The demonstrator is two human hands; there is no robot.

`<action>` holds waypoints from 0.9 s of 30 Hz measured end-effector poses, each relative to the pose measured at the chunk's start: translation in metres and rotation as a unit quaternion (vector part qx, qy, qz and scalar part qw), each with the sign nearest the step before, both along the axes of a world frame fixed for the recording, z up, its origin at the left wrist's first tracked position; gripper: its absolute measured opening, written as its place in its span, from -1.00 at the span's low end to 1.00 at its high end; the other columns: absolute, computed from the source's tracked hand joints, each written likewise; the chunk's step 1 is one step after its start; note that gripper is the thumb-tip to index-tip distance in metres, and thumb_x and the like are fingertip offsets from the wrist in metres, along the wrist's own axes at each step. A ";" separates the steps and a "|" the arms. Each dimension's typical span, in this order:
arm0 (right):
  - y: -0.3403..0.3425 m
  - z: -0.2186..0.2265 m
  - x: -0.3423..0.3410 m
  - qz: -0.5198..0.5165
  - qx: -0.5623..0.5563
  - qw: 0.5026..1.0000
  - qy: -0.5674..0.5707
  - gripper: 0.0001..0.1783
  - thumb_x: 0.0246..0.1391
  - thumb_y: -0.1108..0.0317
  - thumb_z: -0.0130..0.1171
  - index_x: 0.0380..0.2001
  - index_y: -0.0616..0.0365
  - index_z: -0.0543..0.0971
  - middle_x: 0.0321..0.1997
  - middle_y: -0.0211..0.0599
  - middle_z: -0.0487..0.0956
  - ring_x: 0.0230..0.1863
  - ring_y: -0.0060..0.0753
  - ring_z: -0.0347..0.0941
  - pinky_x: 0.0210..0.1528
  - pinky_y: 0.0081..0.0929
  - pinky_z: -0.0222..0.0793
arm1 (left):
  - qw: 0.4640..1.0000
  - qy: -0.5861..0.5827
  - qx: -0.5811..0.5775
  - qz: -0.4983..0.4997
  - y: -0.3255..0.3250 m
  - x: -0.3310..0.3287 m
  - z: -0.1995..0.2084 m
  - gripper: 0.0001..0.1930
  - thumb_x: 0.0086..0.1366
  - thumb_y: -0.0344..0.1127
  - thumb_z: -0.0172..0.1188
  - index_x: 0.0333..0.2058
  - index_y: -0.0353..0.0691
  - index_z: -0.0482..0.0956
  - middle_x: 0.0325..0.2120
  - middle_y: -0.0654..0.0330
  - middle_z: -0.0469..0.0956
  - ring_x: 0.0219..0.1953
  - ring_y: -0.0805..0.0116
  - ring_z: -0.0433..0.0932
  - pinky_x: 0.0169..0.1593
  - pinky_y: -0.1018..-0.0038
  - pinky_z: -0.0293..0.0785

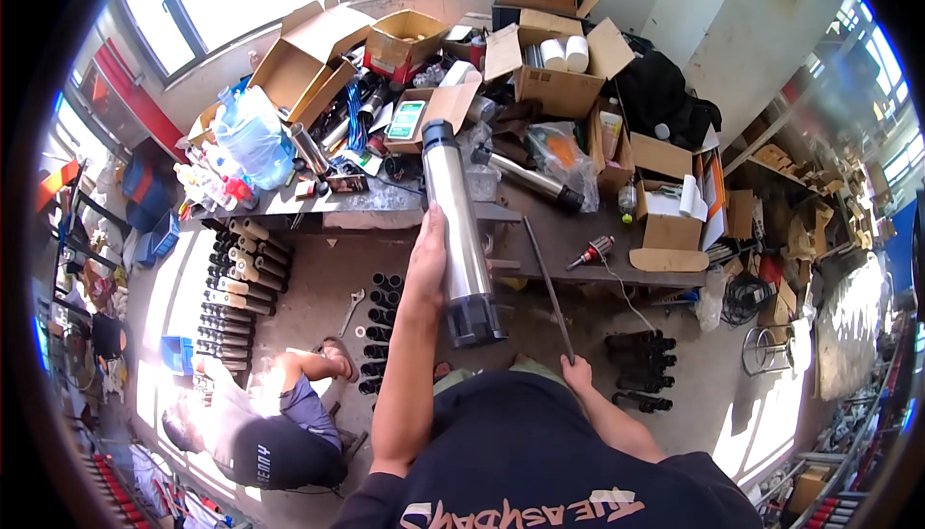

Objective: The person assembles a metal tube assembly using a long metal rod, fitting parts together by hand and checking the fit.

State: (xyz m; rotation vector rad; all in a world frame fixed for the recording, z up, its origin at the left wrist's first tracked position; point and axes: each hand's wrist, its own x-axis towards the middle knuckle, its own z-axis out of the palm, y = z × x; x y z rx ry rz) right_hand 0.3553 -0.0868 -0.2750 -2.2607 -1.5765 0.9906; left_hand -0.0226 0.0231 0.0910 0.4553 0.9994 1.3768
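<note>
My left hand (429, 251) is raised in front of me, wrapped round a shiny steel cylinder (456, 221) with black end pieces. The cylinder stands nearly upright, its slotted black end toward me; most of my fingers are hidden behind it. Lower right, my right hand (576, 375) is closed on the near end of a long thin dark rod (549, 288). That rod slants away toward the workbench edge. Beyond the held cylinder, another steel cylinder with a black end (530, 177) lies on the workbench (617, 261).
Open cardboard boxes (559, 91), bags and loose parts crowd the bench. A red-and-silver motor rotor (599, 248) lies near its front edge. On the floor are rows of tubes (236, 288), a wrench (353, 309) and black parts (641, 365). Another person (270, 423) sits low at left.
</note>
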 end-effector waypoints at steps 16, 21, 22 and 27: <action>0.096 -0.021 -0.076 -0.027 -0.034 0.977 0.207 -0.65 0.19 0.06 0.22 -0.26 0.16 0.61 -0.56 -0.32 0.51 -0.67 -0.40 0.40 -0.63 -0.35 0.33 | 0.964 -0.226 0.110 -0.081 -0.016 0.032 0.007 -0.26 0.44 0.38 -0.35 0.05 -0.22 0.43 -0.34 -0.03 0.54 -0.45 0.05 0.59 -0.39 0.18 0.60; 0.088 -0.011 -0.088 -0.054 -0.074 0.955 0.283 -0.72 0.24 0.11 0.18 -0.35 0.11 0.55 -0.59 -0.43 0.43 -0.71 -0.50 0.27 -0.69 -0.44 0.18 | 0.969 -0.204 0.113 -0.088 -0.017 0.033 0.003 -0.25 0.43 0.39 -0.31 0.00 -0.25 0.46 -0.36 -0.01 0.56 -0.46 0.06 0.59 -0.39 0.17 0.61; 0.088 -0.005 -0.091 -0.064 -0.088 0.949 0.296 -0.72 0.24 0.12 0.18 -0.36 0.11 0.55 -0.59 -0.43 0.43 -0.71 -0.50 0.26 -0.69 -0.45 0.17 | 0.977 -0.177 0.103 -0.061 -0.019 0.034 0.008 -0.22 0.42 0.41 -0.32 -0.02 -0.28 0.47 -0.36 0.01 0.57 -0.46 0.11 0.61 -0.41 0.20 0.62; 0.080 -0.010 -0.090 -0.097 -0.108 0.914 0.378 -0.85 0.24 0.22 0.13 -0.31 0.04 0.51 -0.53 -0.47 0.43 -0.57 -0.54 0.31 -0.52 -0.47 0.23 | 0.998 0.049 0.039 0.009 -0.028 0.030 0.034 -0.43 0.51 0.21 -0.16 -0.04 -0.27 0.44 -0.48 0.05 0.58 -0.59 0.20 0.61 -0.50 0.31 0.63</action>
